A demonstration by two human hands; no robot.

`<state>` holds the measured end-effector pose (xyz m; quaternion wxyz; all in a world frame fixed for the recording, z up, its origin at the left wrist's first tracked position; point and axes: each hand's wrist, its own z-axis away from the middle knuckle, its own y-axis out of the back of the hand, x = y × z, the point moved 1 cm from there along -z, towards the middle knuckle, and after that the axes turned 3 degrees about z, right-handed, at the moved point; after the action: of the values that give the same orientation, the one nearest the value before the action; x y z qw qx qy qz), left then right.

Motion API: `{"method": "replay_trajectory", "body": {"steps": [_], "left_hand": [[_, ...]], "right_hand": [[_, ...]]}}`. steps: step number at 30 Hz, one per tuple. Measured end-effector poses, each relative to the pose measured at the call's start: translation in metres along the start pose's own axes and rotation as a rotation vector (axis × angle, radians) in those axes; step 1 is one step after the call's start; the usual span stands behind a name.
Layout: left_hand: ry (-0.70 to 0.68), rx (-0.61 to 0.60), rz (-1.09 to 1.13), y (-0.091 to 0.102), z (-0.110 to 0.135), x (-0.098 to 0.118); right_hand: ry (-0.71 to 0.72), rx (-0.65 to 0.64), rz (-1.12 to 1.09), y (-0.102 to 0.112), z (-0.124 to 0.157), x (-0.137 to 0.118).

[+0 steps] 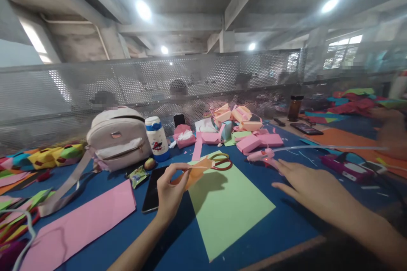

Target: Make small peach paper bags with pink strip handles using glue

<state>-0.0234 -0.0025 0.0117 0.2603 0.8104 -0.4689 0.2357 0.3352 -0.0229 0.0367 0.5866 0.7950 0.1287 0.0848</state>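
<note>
My left hand is closed, thumb and fingers pinching a folded piece of orange paper above a light green sheet. Stretched out flat over the blue tabletop, my right hand has its fingertips at the handle of a pink glue gun; whether they touch it I cannot tell. A small red light glows on the gun, and a clear glue stick runs out of its back. Scissors with red and yellowish handles lie at the far edge of the green sheet.
Pink sheets and a black phone lie to the left. Behind stand a pale backpack and a bottle. Folded paper boxes pile up before a perforated metal screen. A purple power strip sits right; another person's hand is blurred.
</note>
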Motion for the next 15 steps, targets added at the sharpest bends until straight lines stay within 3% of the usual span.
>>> {"method": "replay_trajectory", "body": {"steps": [3, 5, 9, 12, 15], "left_hand": [[-0.012, -0.017, -0.004, 0.000, 0.001, 0.001], [-0.036, -0.034, 0.001, 0.000, 0.002, 0.001], [-0.082, -0.056, 0.021, -0.001, 0.002, 0.002], [-0.116, -0.065, 0.029, -0.001, 0.003, 0.004], [-0.139, -0.081, 0.035, -0.001, 0.004, 0.008]], "right_hand": [[0.203, 0.104, -0.196, 0.027, -0.014, -0.042], [0.356, 0.130, -0.321, 0.029, -0.035, -0.070], [0.496, 0.251, -0.508, -0.003, -0.077, -0.108], [0.423, 0.307, -0.683, -0.029, -0.090, -0.119], [0.392, 0.371, -0.827, -0.041, -0.087, -0.123]]}}
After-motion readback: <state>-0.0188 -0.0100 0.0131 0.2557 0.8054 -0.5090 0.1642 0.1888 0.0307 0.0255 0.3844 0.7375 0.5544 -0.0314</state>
